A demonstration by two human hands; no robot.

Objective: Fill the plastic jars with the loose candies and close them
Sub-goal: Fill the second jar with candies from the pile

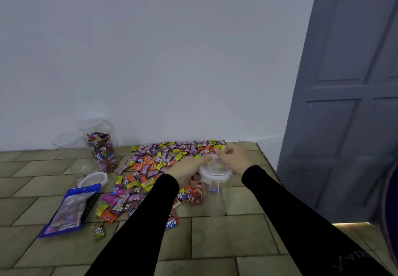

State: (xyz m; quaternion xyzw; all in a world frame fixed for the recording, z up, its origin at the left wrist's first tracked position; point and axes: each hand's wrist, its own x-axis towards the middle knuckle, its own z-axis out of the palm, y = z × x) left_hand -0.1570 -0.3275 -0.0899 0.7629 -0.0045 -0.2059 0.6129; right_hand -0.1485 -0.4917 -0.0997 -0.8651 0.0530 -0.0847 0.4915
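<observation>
A clear plastic jar (215,198) stands upright on the tiled surface, nearly empty, with a white-rimmed lid (215,173) on its mouth. My left hand (187,171) grips the lid's left side. My right hand (233,159) has its fingers curled at the lid's far right edge. A wide pile of loose wrapped candies (163,163) spreads behind and left of the jar. At the back left a jar filled with candies (103,153) stands open-topped among other clear jars (71,144).
A loose white-rimmed lid (93,178) lies left of the pile. A blue candy bag (69,209) lies flat at the front left. A white wall runs behind. A grey door (344,103) stands at the right, past the surface's edge.
</observation>
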